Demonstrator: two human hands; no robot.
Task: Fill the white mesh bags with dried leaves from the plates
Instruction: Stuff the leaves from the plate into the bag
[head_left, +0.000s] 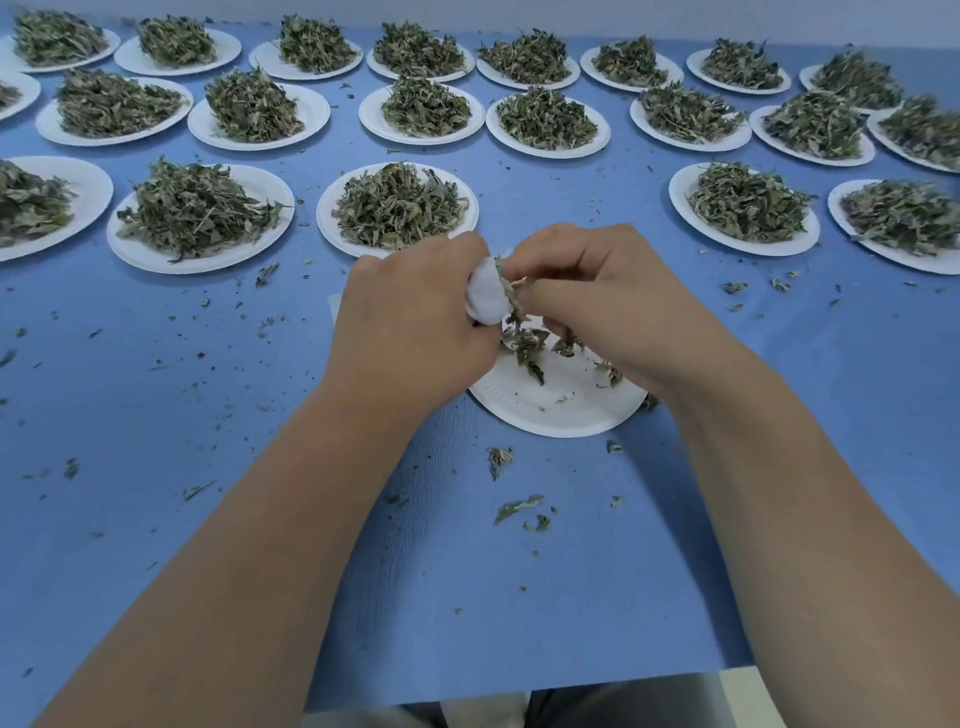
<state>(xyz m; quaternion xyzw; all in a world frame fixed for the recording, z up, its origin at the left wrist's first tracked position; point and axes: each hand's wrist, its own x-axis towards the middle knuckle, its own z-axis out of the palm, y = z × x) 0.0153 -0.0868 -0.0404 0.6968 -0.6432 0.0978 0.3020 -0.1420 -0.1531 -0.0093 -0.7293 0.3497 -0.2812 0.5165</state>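
Left hand (410, 332) clenched round mesh bag (485, 293), mouth apparently facing right; right hand (597, 301) fingers pinch dried leaves (511, 291) at opening, above near-empty plate (556, 402).

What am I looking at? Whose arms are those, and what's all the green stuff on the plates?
There is just one picture, taken by a camera on a person's head, so you see their own two arms reaching forward. No machine here, only bare hands.

The blue table holds many white plates, each piled with dried green leaves, like this full plate. Crumbs of leaf lie scattered around.

The left hand holds a small white bag. The right hand pinches some leaves at the bag's mouth, pushing them in. Under the hands sits a nearly empty plate with a few leaves left on it.
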